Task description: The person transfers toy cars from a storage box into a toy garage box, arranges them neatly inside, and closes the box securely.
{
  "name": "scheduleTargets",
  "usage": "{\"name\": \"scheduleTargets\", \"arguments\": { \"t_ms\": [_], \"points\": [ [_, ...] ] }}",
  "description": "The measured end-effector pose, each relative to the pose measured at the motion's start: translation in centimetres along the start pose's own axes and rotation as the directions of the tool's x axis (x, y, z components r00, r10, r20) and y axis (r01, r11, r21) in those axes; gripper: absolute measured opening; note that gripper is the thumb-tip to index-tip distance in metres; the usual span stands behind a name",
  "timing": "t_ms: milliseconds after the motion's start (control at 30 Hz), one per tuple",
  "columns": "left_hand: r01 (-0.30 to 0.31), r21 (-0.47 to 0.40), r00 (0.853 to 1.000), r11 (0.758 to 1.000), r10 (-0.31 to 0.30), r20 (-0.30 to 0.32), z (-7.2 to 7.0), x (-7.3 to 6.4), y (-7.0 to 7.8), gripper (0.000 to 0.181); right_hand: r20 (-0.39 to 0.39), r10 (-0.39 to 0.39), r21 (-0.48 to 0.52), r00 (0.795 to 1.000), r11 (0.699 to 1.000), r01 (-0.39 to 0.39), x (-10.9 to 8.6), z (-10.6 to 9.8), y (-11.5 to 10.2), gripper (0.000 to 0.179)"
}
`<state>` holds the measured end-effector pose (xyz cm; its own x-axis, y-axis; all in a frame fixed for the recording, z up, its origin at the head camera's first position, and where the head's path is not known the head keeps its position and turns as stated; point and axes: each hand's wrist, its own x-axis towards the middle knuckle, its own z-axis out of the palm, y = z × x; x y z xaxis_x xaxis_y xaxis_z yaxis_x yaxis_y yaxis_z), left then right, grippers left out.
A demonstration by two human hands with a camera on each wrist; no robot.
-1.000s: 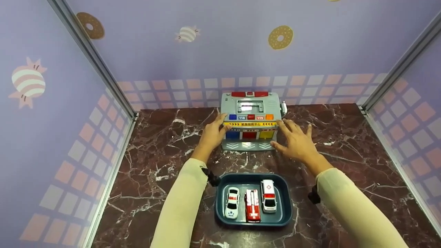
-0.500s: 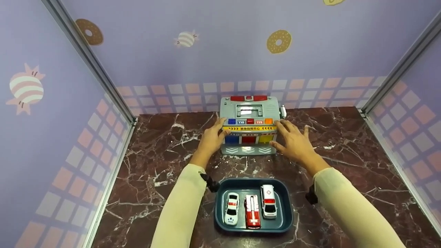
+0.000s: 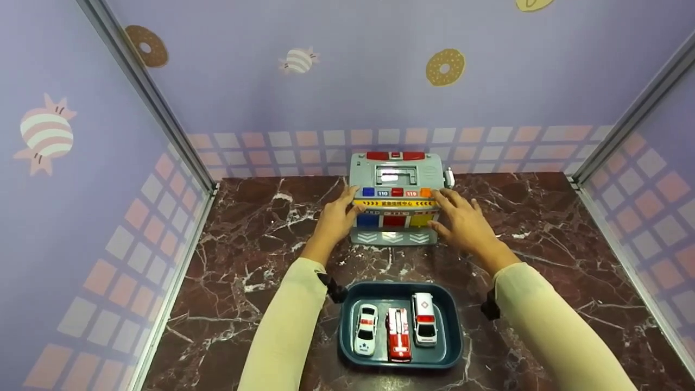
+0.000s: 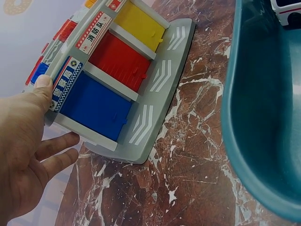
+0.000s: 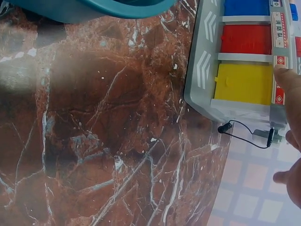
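A grey toy garage stands against the back wall, with a blue door, a red door and a yellow door along its front. At its left side is my left hand. Its thumb touches the front corner above the blue door, and the other fingers reach loosely beside the wall. My right hand flanks the opposite side, one fingertip against the label strip by the yellow door; part of this hand lies outside the right wrist view. Neither hand wraps round the garage.
Nearer me, a dark teal tray holds a white police car, a red fire truck and a white ambulance. A corded handset hangs on the garage's right side. Patterned walls enclose the marbled tabletop.
The head view has tilted up slightly, so garage and tray appear lower. Both hands keep their places by the garage; the right hand's raised finger has come in a little.
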<state>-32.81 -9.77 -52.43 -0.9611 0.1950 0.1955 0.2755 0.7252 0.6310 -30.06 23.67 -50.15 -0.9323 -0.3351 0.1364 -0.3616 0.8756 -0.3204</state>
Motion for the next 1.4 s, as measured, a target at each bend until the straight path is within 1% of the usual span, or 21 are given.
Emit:
{"name": "scheduleTargets", "arguments": {
  "t_ms": [167,267,500,800,1000,1133,1300,1400],
  "points": [
    [0.009,0.004,1.0,1.0,-0.009,-0.001,0.0,0.1,-0.1,0.068,-0.029,-0.063,0.013,0.998,0.998,0.064,0.4,0.1,0.1,0.078],
    [0.009,0.005,1.0,1.0,-0.009,-0.001,0.1,0.1,-0.1,0.068,-0.04,-0.081,0.034,0.996,0.996,0.083,0.6,0.2,0.1,0.076],
    [0.012,-0.011,1.0,1.0,-0.012,0.001,0.2,0.1,-0.3,0.068,-0.061,-0.074,0.08,0.995,0.994,0.079,0.7,0.1,0.3,0.071],
    [-0.025,-0.012,0.999,1.0,0.025,-0.027,0.2,-0.1,-0.2,0.069,-0.058,-0.073,0.081,0.996,0.994,0.078,1.0,-0.2,0.3,0.069],
    [-0.004,-0.011,1.0,1.0,0.004,-0.017,0.2,-0.1,-0.2,0.069,-0.048,-0.043,0.059,0.998,0.997,0.046,1.3,-0.3,0.1,0.066],
    [-0.001,-0.012,1.0,1.0,0.001,-0.012,0.2,-0.1,-0.2,0.069,-0.061,-0.032,0.054,0.998,0.998,0.036,1.4,-0.3,0.0,0.062],
    [-0.002,-0.011,1.0,1.0,0.002,-0.017,0.3,-0.1,-0.3,0.069,-0.088,-0.047,0.043,0.995,0.998,0.051,1.6,-0.1,0.1,0.059],
    [0.008,-0.008,1.0,1.0,-0.008,-0.013,0.3,0.0,-0.3,0.07,-0.101,-0.061,0.034,0.993,0.997,0.065,1.7,0.0,0.2,0.059]
  ]
}}
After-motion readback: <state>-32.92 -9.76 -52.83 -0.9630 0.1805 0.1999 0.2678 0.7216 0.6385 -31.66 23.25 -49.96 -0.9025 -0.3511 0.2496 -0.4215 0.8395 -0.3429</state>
